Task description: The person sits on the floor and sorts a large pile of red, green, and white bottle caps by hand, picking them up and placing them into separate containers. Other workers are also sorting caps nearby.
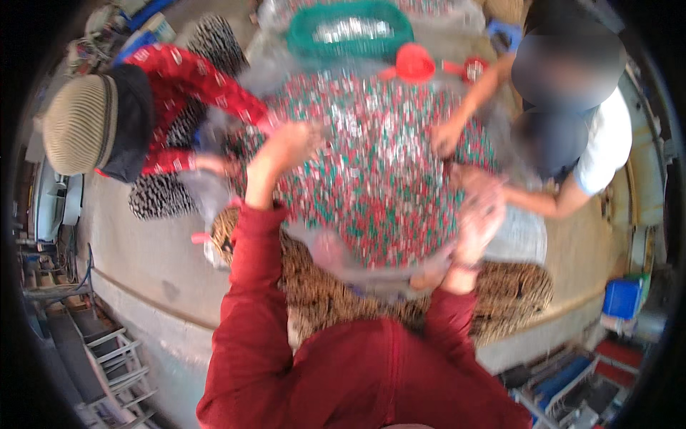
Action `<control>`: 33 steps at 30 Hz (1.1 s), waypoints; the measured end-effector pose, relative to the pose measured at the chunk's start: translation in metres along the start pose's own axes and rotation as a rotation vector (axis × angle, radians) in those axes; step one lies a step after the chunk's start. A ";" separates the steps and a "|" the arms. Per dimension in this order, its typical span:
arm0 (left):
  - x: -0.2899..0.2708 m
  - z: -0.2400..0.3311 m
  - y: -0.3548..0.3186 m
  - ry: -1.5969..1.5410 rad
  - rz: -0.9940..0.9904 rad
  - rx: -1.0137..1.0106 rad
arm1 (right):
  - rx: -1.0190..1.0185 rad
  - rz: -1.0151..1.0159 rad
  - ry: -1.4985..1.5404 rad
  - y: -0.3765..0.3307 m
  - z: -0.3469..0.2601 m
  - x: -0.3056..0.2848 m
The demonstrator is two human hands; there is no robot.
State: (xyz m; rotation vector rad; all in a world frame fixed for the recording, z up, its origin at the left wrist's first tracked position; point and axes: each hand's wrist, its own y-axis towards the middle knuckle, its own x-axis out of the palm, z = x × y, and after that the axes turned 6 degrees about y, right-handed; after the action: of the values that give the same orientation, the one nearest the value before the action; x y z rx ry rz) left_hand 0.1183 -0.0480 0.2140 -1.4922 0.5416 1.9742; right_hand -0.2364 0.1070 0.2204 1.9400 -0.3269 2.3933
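Observation:
A big heap of small red, green and silver pieces [371,171] lies on a clear plastic sheet in front of me. My left hand [286,146] reaches onto the heap's left side, blurred, fingers resting among the pieces. My right hand [480,214] is at the heap's right edge and holds a clear plastic bag [518,236]. What my left hand has in its fingers cannot be made out. Both my arms wear dark red sleeves.
A person in a red patterned top and knit cap [78,121] crouches at the left. Another person in a white shirt [607,136] reaches in from the right. A green basket [350,32] and two red scoops [413,64] stand behind the heap. A blue crate [622,297] stands at the right.

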 end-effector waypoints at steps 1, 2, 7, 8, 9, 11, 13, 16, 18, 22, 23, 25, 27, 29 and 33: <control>-0.004 0.027 0.001 -0.253 -0.011 -0.280 | 0.164 -0.299 0.004 0.002 -0.026 0.019; 0.002 0.037 0.001 -0.205 -0.035 -0.285 | 0.161 -0.390 -0.046 0.001 -0.047 0.040; 0.088 0.068 0.057 -0.006 -0.286 -0.228 | -0.328 -0.279 -0.324 -0.106 -0.162 0.112; 0.116 0.078 0.075 -0.019 -0.351 -0.232 | -0.414 -0.236 -0.365 -0.134 -0.180 0.116; 0.153 0.081 0.087 -0.165 -0.182 -0.184 | -0.486 -0.194 -0.398 -0.162 -0.193 0.118; 0.222 0.085 0.097 -0.296 0.006 -0.287 | -0.593 -0.110 -0.436 -0.206 -0.210 0.108; 0.285 0.100 0.095 -0.292 -0.016 -0.580 | -0.657 -0.024 -0.455 -0.242 -0.223 0.085; 0.309 0.152 0.121 -0.420 -0.083 -0.487 | -0.781 0.049 -0.502 -0.304 -0.220 0.076; 0.316 0.159 0.122 -0.680 0.038 -0.475 | -0.823 0.122 -0.622 -0.298 -0.197 0.083; 0.214 0.179 0.115 -0.545 0.220 -0.324 | -0.759 0.138 -0.540 -0.265 -0.168 0.110; 0.176 0.179 0.105 -0.515 0.252 -0.287 | -0.748 0.076 -0.497 -0.253 -0.160 0.116; 0.096 0.164 0.063 -0.252 0.158 -0.202 | -0.676 0.014 -0.394 -0.227 -0.160 0.116; 0.041 0.134 0.011 -0.082 0.070 -0.147 | -0.583 0.011 -0.313 -0.207 -0.160 0.122; -0.001 0.095 -0.044 -0.095 -0.074 -0.195 | -0.560 0.059 -0.372 -0.191 -0.153 0.133; -0.078 0.076 -0.129 0.428 0.159 -0.698 | -0.615 0.014 -0.605 -0.178 -0.152 0.134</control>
State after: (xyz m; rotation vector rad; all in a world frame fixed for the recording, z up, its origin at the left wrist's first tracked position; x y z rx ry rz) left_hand 0.1658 0.0786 0.3148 -2.3943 0.1275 2.0801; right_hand -0.3817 0.2960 0.3454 2.2384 -0.9565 1.3835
